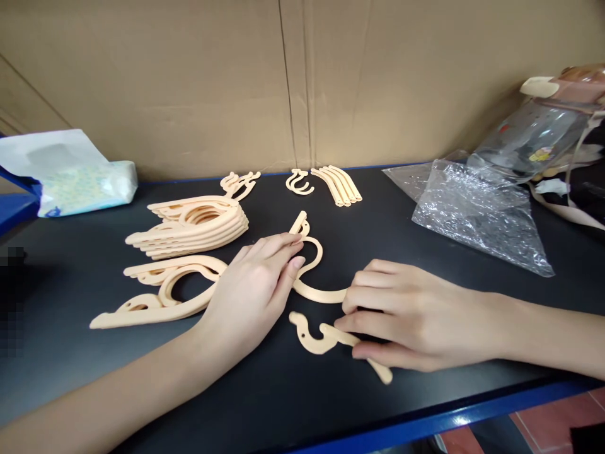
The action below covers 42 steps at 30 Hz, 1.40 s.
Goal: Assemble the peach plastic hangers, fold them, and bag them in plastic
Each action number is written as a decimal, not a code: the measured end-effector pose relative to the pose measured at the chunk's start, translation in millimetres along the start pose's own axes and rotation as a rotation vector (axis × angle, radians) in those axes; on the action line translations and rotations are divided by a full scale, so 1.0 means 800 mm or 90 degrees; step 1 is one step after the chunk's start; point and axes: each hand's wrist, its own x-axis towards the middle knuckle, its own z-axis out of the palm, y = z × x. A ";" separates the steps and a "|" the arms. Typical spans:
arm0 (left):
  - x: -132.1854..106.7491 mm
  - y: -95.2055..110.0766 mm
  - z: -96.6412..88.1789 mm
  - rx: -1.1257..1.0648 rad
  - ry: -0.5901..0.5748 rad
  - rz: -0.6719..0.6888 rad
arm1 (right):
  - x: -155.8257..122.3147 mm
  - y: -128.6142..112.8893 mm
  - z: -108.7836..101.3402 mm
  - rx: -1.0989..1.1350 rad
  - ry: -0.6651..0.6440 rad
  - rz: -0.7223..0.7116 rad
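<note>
Cream plastic folding-hanger parts lie on the black table in the head view. My left hand [255, 284], fingers pressed together, grips the upper end of a hanger part with a curved piece [314, 252]; part of it is hidden under my fingers. My right hand [401, 315] is closed on a slim hanger arm [380, 371], with a small hook-shaped piece [312, 340] touching or joined to its left end; I cannot tell which. The curved strip [324, 295] runs from my left hand to my right fingers. A folded hanger [189, 309] lies beside my left wrist.
A stack of folded hangers [198, 230] stands at left, with loose hooks [299, 181] and arm strips [338, 186] at the back. A tissue pack [89, 186], clear plastic bag [477, 214] and drinking bottle [534, 135] sit around the edges. A cardboard wall [212, 82] stands behind.
</note>
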 end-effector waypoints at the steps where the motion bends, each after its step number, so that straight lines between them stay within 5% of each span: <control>1: 0.000 0.000 0.000 -0.005 0.006 -0.007 | -0.001 0.001 -0.005 0.018 -0.025 0.011; 7: -0.004 0.007 -0.002 0.075 0.016 0.050 | -0.025 0.011 -0.039 0.056 -0.178 0.192; 11: -0.006 0.014 -0.003 0.092 0.013 0.206 | -0.046 0.019 -0.053 -0.009 -0.162 0.281; 15: -0.006 0.018 -0.001 0.058 -0.027 0.320 | -0.042 0.017 -0.060 -0.005 -0.163 0.256; 22: -0.009 0.022 -0.006 0.180 0.084 0.289 | -0.026 0.004 -0.030 -0.076 -0.078 0.145; 26: -0.011 0.027 -0.008 0.265 0.108 0.301 | -0.024 0.006 -0.026 -0.061 -0.062 0.159; 34: -0.007 0.044 0.005 0.066 -0.021 0.251 | -0.017 0.020 -0.039 0.112 0.034 0.300; 42: -0.004 0.048 0.006 -0.036 -0.061 0.234 | -0.013 0.022 -0.036 0.304 -0.060 0.427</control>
